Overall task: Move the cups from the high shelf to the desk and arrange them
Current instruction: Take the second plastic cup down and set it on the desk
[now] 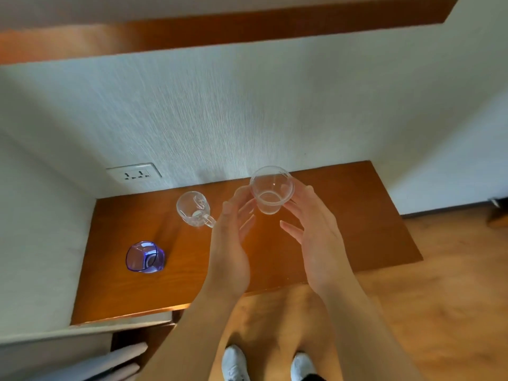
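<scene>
Head cam: left hand [231, 243] & right hand [316, 232] are cradling the clear cup [271, 189] btwn fingertips, hovering over the desk [357, 215], right of the handled glass mug [193, 209] w/ blue cup [145, 257] further left — next probably lowering it upright alongside.

My left hand [229, 237] covers part of the mug [193, 209] handle; my shoes [236, 364] are cut off at the bottom edge, and the shelf [192, 31] top is out of sight
</scene>
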### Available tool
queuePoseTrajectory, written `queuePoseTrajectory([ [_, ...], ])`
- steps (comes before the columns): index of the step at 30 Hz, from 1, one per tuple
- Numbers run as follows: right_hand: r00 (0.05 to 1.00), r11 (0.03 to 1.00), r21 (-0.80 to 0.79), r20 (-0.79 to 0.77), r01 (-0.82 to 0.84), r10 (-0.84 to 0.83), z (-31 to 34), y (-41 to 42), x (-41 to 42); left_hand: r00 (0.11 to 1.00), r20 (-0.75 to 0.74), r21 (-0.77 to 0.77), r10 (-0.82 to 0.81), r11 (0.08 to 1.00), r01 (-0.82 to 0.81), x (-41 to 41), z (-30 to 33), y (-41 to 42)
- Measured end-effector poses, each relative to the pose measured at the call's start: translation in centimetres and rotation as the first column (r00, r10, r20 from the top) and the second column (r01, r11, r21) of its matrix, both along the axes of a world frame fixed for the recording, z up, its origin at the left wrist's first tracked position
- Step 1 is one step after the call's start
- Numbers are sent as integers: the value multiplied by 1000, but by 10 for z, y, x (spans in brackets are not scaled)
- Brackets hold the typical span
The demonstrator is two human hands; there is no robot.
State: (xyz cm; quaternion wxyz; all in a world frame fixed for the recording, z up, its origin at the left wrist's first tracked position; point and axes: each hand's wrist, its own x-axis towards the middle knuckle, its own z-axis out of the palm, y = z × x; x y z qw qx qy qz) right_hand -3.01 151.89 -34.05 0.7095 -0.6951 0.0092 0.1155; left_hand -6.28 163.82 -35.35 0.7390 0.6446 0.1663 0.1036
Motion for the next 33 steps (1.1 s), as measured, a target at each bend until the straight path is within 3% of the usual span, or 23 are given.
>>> queuePoseTrajectory([
  [7, 995, 999, 30, -91, -39, 41, -42, -22, 15, 997, -70, -10, 14, 1000, -14, 10, -38, -14],
  [20, 958, 962, -31, -107, -272, 268, -115, -63, 42, 981, -152, 99, 116, 990, -102, 29, -117, -56],
  [33, 958, 968, -23, -154, -248, 242, -159, -69, 77, 972, -217, 92, 92, 993, -73, 62, -155, -69],
])
